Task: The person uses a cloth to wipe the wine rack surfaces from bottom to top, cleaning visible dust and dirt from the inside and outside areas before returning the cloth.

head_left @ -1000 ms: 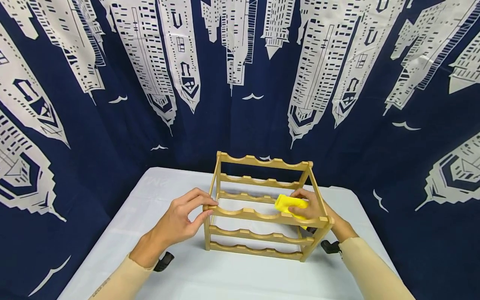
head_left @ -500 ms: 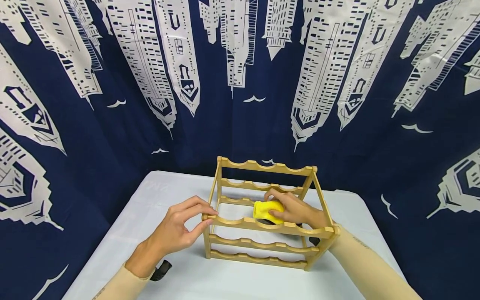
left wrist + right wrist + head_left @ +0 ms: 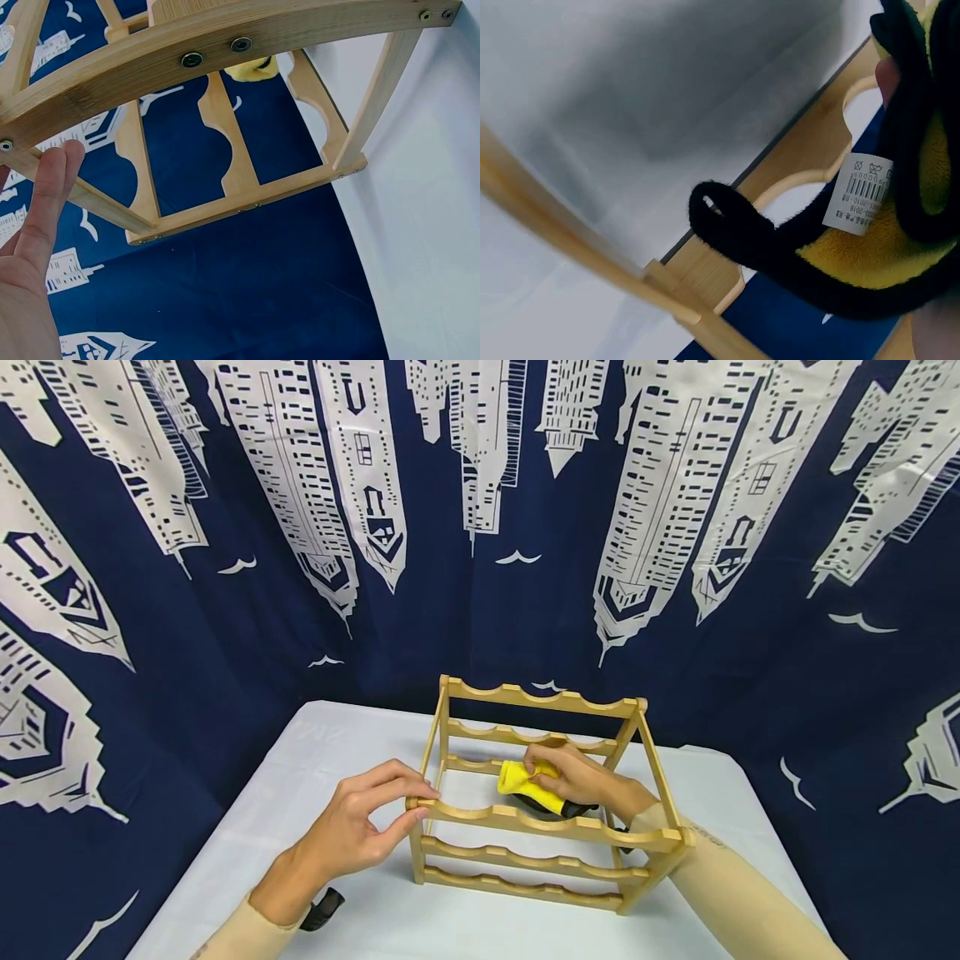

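A wooden wine rack (image 3: 536, 825) with scalloped rails stands on the table. My left hand (image 3: 360, 818) grips its front left top corner between thumb and fingers; in the left wrist view my left hand (image 3: 30, 262) lies against the rack's end frame (image 3: 150, 71). Inside the rack, below the top rails, my right hand (image 3: 573, 774) holds a bunched yellow cloth (image 3: 517, 778) with dark trim. Close up in the right wrist view, the cloth (image 3: 870, 255) shows a black edge, a hanging loop (image 3: 731, 221) and a white printed label (image 3: 859, 193).
The rack stands on a white-covered table (image 3: 360, 735). Behind it hangs a navy curtain (image 3: 420, 635) with white buildings printed on it. A small black device (image 3: 322, 910) sits at my left wrist. The rack's rails and posts surround my right forearm.
My right hand has moved left with the cloth, from the rack's right end toward its middle. The left hand keeps its hold on the corner. The head view has shifted slightly.
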Tool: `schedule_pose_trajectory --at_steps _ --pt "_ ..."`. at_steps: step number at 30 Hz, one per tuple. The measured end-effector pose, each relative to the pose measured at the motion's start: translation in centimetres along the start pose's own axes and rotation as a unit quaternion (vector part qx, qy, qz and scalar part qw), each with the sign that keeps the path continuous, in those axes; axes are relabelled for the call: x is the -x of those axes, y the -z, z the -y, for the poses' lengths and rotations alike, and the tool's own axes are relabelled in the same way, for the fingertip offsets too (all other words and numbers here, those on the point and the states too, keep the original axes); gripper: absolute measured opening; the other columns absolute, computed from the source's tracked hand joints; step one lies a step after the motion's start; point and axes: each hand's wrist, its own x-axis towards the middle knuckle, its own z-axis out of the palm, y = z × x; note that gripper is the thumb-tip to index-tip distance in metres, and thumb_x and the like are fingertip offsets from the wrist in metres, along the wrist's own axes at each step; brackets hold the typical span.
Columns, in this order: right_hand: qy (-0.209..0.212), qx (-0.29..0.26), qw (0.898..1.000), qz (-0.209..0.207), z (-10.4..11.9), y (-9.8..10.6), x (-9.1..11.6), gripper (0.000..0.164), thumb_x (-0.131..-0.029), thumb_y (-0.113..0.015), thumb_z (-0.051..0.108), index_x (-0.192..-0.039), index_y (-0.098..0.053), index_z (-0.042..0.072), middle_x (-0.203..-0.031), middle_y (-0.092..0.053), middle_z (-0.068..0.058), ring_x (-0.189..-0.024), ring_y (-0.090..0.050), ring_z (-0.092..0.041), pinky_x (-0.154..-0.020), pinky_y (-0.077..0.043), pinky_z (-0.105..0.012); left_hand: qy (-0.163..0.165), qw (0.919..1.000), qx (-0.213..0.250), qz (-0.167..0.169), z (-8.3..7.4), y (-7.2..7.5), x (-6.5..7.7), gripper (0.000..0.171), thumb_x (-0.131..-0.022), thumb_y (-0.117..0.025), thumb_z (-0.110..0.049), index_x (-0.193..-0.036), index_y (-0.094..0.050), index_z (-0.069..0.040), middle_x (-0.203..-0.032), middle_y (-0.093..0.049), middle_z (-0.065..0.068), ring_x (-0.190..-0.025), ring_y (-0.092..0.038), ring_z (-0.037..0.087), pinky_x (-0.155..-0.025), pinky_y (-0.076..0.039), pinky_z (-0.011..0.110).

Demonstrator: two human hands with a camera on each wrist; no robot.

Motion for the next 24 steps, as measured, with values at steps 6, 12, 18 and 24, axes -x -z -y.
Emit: schedule_pose_trajectory --at_steps 6,12,18,24 --pt "-0.013 -0.006 0.999 0.043 -0.6 -0.6 -0.6 0.014 -0.109 -0.077 0.002 -0.119 -0.077 0.011 -0.103 -0.082 0.000 -0.065 -0.046 0.006 -0.066 -0.053 -0.019 0.001 1.0000 0.003 0.002 0.0 -0.1 -0.1 0.041 -0.093 -0.092 0.006 -0.125 -0.086 -0.019 -0.117 -0.082 -0.003 -0.101 -0.079 0.011 -0.099 -0.067 0.016" --pt "-0.023 0.015 0.996 0.083 -0.8 -1.1 -1.2 0.035 -0.106 -0.088 0.019 -0.140 -0.081 0.012 -0.138 -0.084 -0.004 -0.121 -0.081 -0.019 -0.112 -0.070 -0.044 0.009 0.9999 0.002 0.004 0.0 0.0 -0.1 0.042 -0.091 -0.093 0.006 -0.124 -0.087 -0.019 -0.116 -0.083 -0.003 -0.100 -0.080 0.012 -0.098 -0.067 0.017" --pt "-0.029 0.062 0.989 0.129 -0.9 -1.5 -1.5 0.044 -0.110 -0.083 0.024 -0.153 -0.078 0.015 -0.137 -0.081 -0.005 -0.115 -0.074 -0.022 -0.105 -0.070 -0.042 0.034 0.9992 0.004 0.018 -0.2 0.2 -0.3 0.039 -0.093 -0.092 0.003 -0.123 -0.088 -0.021 -0.116 -0.083 -0.004 -0.100 -0.081 0.013 -0.098 -0.067 0.017" --pt "-0.056 0.125 0.980 0.143 -1.3 -1.7 -1.3 0.041 -0.114 -0.077 0.021 -0.155 -0.077 0.019 -0.135 -0.085 -0.006 -0.096 -0.066 -0.014 -0.085 -0.067 -0.030 0.023 0.9996 -0.007 0.016 -0.1 0.2 -0.5 0.038 -0.092 -0.092 0.005 -0.121 -0.088 -0.020 -0.114 -0.083 -0.003 -0.097 -0.080 0.013 -0.096 -0.068 0.017"
